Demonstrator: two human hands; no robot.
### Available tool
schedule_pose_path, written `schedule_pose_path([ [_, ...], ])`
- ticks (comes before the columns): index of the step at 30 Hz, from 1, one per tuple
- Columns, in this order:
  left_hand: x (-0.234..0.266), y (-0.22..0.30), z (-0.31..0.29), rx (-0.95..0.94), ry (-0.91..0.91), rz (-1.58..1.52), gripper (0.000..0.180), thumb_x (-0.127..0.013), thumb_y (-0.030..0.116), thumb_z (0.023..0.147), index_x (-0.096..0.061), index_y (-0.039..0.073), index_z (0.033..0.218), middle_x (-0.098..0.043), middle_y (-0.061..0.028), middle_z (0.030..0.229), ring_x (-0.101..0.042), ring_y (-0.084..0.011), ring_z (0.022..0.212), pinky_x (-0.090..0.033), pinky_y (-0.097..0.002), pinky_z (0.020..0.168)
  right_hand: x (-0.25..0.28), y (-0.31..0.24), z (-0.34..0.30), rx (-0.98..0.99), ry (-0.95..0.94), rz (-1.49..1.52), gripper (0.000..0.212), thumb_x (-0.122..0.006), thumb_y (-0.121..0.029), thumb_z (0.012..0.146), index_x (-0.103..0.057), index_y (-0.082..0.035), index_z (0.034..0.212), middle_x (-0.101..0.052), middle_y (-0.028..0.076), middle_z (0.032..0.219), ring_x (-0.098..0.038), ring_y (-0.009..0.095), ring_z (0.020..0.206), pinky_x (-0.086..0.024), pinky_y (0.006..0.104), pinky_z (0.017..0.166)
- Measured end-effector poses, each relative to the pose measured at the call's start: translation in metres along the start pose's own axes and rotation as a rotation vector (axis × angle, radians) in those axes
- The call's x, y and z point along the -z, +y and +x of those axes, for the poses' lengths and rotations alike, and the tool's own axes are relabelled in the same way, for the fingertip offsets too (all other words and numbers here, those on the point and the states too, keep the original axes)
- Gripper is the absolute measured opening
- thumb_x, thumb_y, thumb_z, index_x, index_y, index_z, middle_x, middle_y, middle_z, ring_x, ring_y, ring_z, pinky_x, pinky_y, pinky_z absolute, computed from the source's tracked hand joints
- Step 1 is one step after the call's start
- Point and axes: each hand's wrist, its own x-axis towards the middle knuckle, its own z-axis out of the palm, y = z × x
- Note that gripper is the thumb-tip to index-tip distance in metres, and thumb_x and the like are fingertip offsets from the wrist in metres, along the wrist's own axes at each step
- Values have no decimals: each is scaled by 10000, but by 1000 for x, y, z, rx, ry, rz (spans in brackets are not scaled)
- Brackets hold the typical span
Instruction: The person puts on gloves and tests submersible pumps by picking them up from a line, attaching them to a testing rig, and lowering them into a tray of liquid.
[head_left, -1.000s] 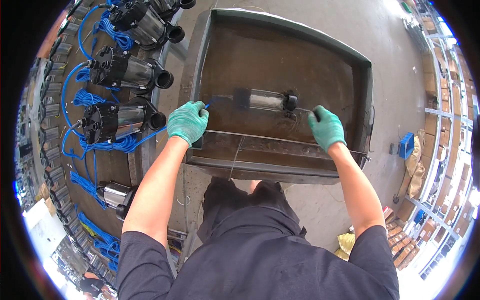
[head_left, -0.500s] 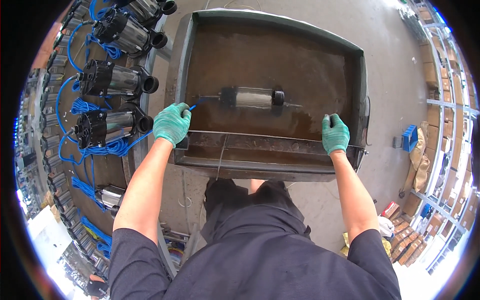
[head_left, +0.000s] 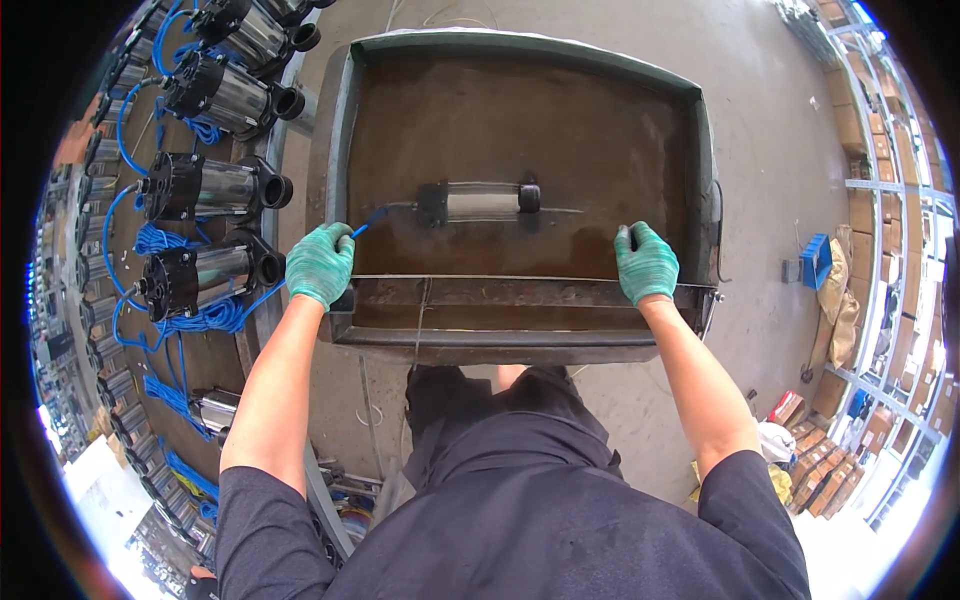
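Note:
A metal tank [head_left: 712,150] of brownish water stands in front of me. In it lies a cylindrical pump [head_left: 485,202] with a silvery middle and black ends, on its side under the water. My left hand [head_left: 321,264], in a green glove, is closed at the tank's left side, with the pump's blue cable [head_left: 366,222] passing through it. Over the right end of a thin metal bar [head_left: 480,277], which spans the tank's near part, my gloved right hand [head_left: 648,262] is closed too. Its fingers are curled, and what they grip is hidden beneath the hand.
Several similar black and silver pumps [head_left: 205,187] with coiled blue cables [head_left: 205,317] line the bench on the left. On the floor at right are a blue bin [head_left: 816,262] and brown sacks [head_left: 840,300]. Shelving with cartons [head_left: 860,215] stands beyond. Cardboard boxes [head_left: 825,475] lie lower right.
The whole view has shifted, so the tank, pump and hands sit further left in the picture. Both hands keep their places at the tank, still closed.

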Motion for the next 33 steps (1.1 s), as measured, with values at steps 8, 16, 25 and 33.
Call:
schedule_pose_path([
  [8, -4, -4, 0, -23, 36, -18, 213, -623, 280, 992, -766, 159, 1092, -746, -110, 1086, -707, -374, 982, -567, -478, 877, 0, 0, -1, 11, -14, -37, 342, -593, -402, 1019, -655, -97, 878, -706, 204, 856, -671, 457, 823, -534, 553, 724],
  [16, -3, -3, -1, -21, 53, -34, 203, -626, 261, 989, -768, 157, 1090, -749, -108, 1085, -711, -366, 981, -571, -472, 870, 2, -3, 1, -1, -29, -33, 339, -598, -399, 1017, -655, -97, 875, -704, 209, 841, -670, 459, 811, -535, 552, 722],
  [25, 1, 0, -2, 11, 21, -37, 210, -620, 262, 993, -767, 161, 1104, -749, -111, 1097, -707, -369, 994, -566, -470, 895, 4, -6, 0, -17, -29, -23, 334, -609, -393, 1013, -659, -93, 874, -710, 212, 854, -670, 461, 822, -540, 546, 726],
  [33, 0, -1, -2, 7, 25, -20, 210, -618, 263, 988, -764, 164, 1103, -750, -112, 1096, -708, -370, 988, -566, -478, 888, 0, -2, 1, -11, -38, -30, 333, -607, -395, 1014, -663, -96, 878, -712, 212, 863, -670, 465, 826, -540, 550, 728],
])
